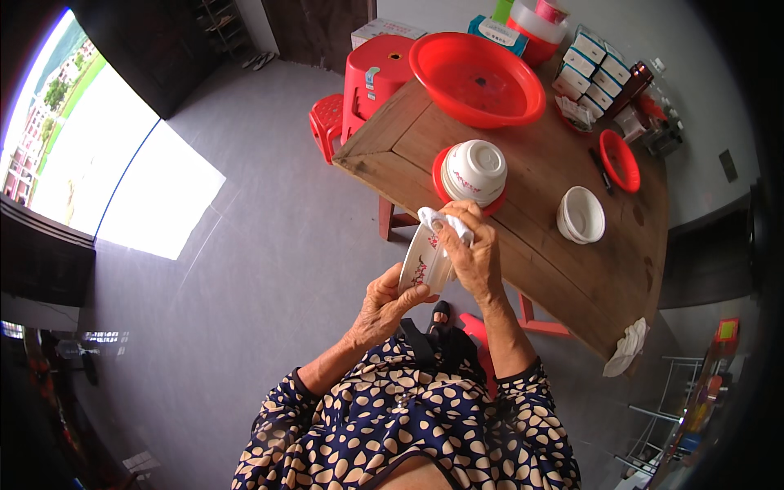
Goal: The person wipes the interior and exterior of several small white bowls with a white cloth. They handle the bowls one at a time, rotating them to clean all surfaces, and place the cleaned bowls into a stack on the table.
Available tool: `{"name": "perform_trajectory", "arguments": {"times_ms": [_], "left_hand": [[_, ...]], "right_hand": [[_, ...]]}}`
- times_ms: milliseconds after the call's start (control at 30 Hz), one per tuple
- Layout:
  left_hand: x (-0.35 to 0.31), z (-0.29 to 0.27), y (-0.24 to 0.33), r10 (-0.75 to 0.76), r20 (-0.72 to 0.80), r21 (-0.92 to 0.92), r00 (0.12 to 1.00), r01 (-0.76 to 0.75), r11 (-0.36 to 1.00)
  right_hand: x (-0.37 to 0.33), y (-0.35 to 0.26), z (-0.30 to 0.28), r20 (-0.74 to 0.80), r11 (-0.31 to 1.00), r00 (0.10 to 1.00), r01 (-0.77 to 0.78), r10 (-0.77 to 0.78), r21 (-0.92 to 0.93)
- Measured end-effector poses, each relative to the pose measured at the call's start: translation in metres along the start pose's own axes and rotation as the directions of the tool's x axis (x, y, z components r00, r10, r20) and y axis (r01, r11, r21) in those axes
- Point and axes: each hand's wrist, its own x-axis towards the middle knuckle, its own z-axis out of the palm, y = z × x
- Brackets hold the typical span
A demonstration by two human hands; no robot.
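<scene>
A white bowl [424, 265] with a red floral pattern is tilted on its side in front of me, off the table's edge. My left hand [385, 299] is closed on its lower side, thumb along the outside. My right hand [474, 249] pinches a white cloth [445, 222] over the bowl's upper rim. Just beyond, a stack of upside-down white bowls [477, 170] with similar flowers rests in a red plastic dish [439, 173] on the wooden table [539, 175]. Another white bowl [581, 215] stands by itself to the right.
A large red basin [478, 80] sits at the table's far end, near stacked boxes [590, 69] and a red basket [620, 161]. Red stools [377, 77] stand beyond the table's left corner. A crumpled whitish cloth [627, 349] hangs at the near right corner. Bright doorway at left.
</scene>
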Motion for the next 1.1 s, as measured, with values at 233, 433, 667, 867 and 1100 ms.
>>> {"name": "perform_trajectory", "arguments": {"times_ms": [233, 433, 667, 867, 1100], "left_hand": [[0.002, -0.014, -0.008, 0.042, -0.053, -0.103, 0.998, -0.047, 0.994], [0.001, -0.014, -0.001, 0.030, -0.014, -0.107, 0.999, -0.031, 0.994], [-0.007, -0.015, 0.004, -0.030, 0.078, -0.075, 0.996, 0.036, 0.997], [-0.011, -0.011, 0.007, -0.158, 0.174, -0.018, 0.972, 0.164, 0.986], [-0.005, -0.026, 0.004, -0.134, 0.060, 0.559, 0.989, 0.077, 0.826]], "right_hand": [[-0.035, -0.013, 0.024, 0.207, 0.723, 0.836, 0.546, -0.509, -0.423], [-0.029, -0.019, 0.018, 0.201, 0.758, 0.850, 0.526, -0.487, -0.387], [0.000, -0.006, -0.013, 0.211, 0.995, 0.972, 0.103, -0.104, 0.015], [0.013, -0.005, -0.018, 0.515, 0.989, 0.851, 0.142, -0.103, -0.038], [-0.012, -0.012, 0.006, 0.548, 0.743, 0.735, 0.610, -0.399, -0.276]]}}
